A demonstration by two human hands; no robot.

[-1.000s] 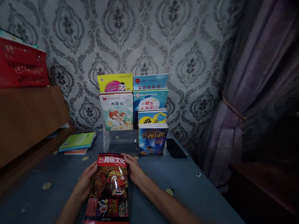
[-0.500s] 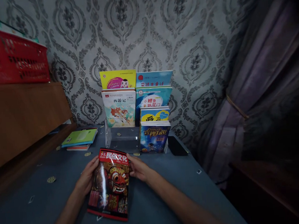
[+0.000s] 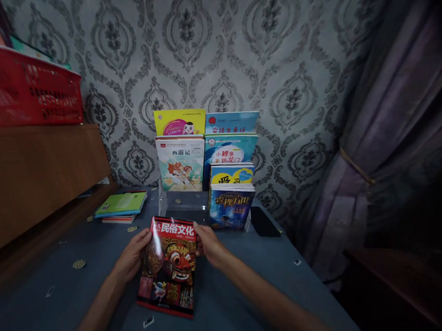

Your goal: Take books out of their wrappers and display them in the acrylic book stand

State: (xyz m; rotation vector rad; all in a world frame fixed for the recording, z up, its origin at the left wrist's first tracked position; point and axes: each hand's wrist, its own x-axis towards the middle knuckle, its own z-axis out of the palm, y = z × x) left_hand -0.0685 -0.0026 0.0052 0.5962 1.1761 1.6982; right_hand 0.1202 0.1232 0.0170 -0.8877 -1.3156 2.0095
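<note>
A glossy book (image 3: pixel 170 267) with a red-edged cover and a painted mask on it is held between my two hands, front cover up. My left hand (image 3: pixel 133 253) grips its upper left edge. On the upper right edge, my right hand (image 3: pixel 207 243) is closed with the thumb on the cover. Just beyond the book stands a clear stepped rack (image 3: pixel 182 201), its lower left step bare. Upright in it are a white book (image 3: pixel 182 165), a yellow book (image 3: pixel 179 120) and, on the right, several blue ones, with a dark blue book (image 3: pixel 230 209) in front.
A small stack of books (image 3: pixel 121 204), green on top, lies at the left of the blue-covered table (image 3: pixel 102 310). A flat black object (image 3: pixel 264 221) lies right of the rack. At upper left a red basket (image 3: pixel 32 91) sits on a wooden cabinet (image 3: pixel 39 170). A curtain (image 3: pixel 341 194) hangs at right.
The mask book has shifted slightly up and to the right relative to the table, held by both hands, and its top sits closer to the rack. The camera view has tilted slightly.
</note>
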